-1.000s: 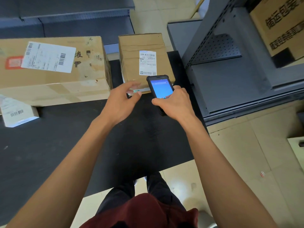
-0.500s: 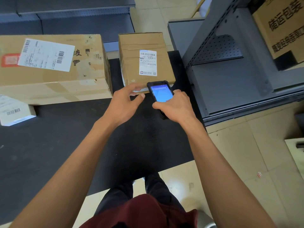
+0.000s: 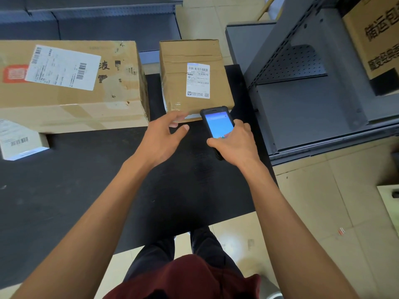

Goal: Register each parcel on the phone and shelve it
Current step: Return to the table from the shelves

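Black tabletop [image 3: 75, 190] is carrying the small parcel [image 3: 194, 76] at its far edge, long axis running away from the person. Left hand [image 3: 160, 139], fingers spread and empty, is reaching nearest, just before it; right hand [image 3: 234, 143] is gripping the phone [image 3: 218, 126] beside its near right corner.

Black printed characters "波" and "雪" on the top face of the large cardboard box [image 3: 71, 83], right of its white barcoded shipping label [image 3: 62, 66], small print illegible. Red square stamp [image 3: 15, 73] at the left edge, unreadable. White label [image 3: 198, 80] with barcode and QR code on the smaller parcel [image 3: 194, 76], text too fine to read. Large characters "储运包" on the shelved carton [image 3: 375, 35] at upper right, lower line cut off. Blue phone screen [image 3: 219, 125], no legible text.
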`<action>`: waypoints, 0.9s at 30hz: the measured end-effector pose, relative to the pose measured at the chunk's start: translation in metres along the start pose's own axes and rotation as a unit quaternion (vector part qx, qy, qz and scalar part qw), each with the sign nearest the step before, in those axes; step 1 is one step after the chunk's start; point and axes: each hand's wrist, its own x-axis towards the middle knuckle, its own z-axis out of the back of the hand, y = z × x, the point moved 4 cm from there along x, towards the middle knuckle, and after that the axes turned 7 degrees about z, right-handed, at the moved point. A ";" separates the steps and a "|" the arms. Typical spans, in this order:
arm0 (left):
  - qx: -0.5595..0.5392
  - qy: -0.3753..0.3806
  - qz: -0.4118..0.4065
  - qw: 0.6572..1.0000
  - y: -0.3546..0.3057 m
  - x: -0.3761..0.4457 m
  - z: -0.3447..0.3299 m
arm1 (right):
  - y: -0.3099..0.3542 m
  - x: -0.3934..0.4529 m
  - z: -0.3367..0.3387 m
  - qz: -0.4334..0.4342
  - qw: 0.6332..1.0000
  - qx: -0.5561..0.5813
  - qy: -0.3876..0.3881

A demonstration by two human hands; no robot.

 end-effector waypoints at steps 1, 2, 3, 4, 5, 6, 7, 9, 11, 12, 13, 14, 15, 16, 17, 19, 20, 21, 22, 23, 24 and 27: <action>0.000 0.001 0.004 1.000 0.002 -0.001 -0.001 | -0.004 -0.002 -0.005 0.000 1.000 -0.002 0.001; 0.000 0.003 0.009 1.000 0.004 -0.002 -0.002 | -0.008 -0.004 -0.010 0.002 1.000 -0.002 -0.001; 0.001 0.004 0.013 1.000 0.007 -0.003 -0.004 | -0.011 -0.006 -0.015 0.004 1.000 -0.002 -0.005; 0.004 0.005 0.016 1.000 0.010 -0.004 -0.006 | -0.014 -0.008 -0.021 0.008 1.000 -0.005 -0.012; 0.009 0.006 0.019 1.000 0.012 -0.006 -0.008 | -0.017 -0.010 -0.028 0.011 1.000 -0.009 -0.018; 0.012 0.008 0.022 1.000 0.015 -0.007 -0.010 | -0.020 -0.012 -0.035 0.013 1.000 -0.013 -0.022; 0.014 0.010 0.025 1.000 0.018 -0.008 -0.012 | -0.023 -0.014 -0.042 0.012 0.999 -0.017 -0.024; 0.018 0.013 0.032 0.999 0.024 -0.011 -0.017 | -0.030 -0.018 -0.058 0.009 0.999 -0.027 -0.023; 0.028 0.017 0.037 0.999 0.031 -0.013 -0.022 | -0.039 -0.023 -0.072 0.001 0.999 -0.036 -0.027; 0.033 0.018 0.041 0.998 0.035 -0.014 -0.024 | -0.043 -0.025 -0.080 -0.004 0.999 -0.037 -0.029; 0.037 0.020 0.047 0.998 0.039 -0.015 -0.026 | -0.048 -0.027 -0.087 -0.010 0.999 -0.037 -0.031; 0.040 0.022 0.053 0.998 0.044 -0.015 -0.029 | -0.052 -0.029 -0.094 -0.016 0.999 -0.037 -0.031; 0.045 0.024 0.059 0.997 0.048 -0.016 -0.031 | -0.057 -0.030 -0.101 -0.021 0.999 -0.038 -0.030; 0.050 0.026 0.066 0.996 0.051 -0.016 -0.033 | -0.061 -0.031 -0.108 -0.025 0.998 -0.041 -0.027; 0.055 0.027 0.072 0.996 0.055 -0.017 -0.034 | -0.065 -0.033 -0.114 -0.029 0.998 -0.045 -0.023; 0.058 0.029 0.079 0.995 0.060 -0.017 -0.038 | -0.074 -0.035 -0.124 -0.034 0.998 -0.050 -0.012; 0.059 0.028 0.081 0.995 0.062 -0.017 -0.039 | -0.077 -0.036 -0.129 -0.038 0.998 -0.050 -0.009; 0.060 0.024 0.084 0.994 0.063 -0.016 -0.041 | -0.081 -0.038 -0.133 -0.041 0.998 -0.050 -0.008; 0.063 0.018 0.088 0.994 0.064 -0.016 -0.041 | -0.084 -0.039 -0.136 -0.044 0.998 -0.051 -0.007; 0.064 0.009 0.092 0.994 0.064 -0.014 -0.042 | -0.086 -0.040 -0.138 -0.047 0.997 -0.052 -0.006; 0.065 -0.002 0.095 0.993 0.064 -0.013 -0.042 | -0.089 -0.041 -0.140 -0.049 0.997 -0.055 -0.007; 0.054 -0.036 0.090 0.994 0.058 -0.010 -0.040 | -0.094 -0.041 -0.142 -0.044 0.997 -0.069 -0.007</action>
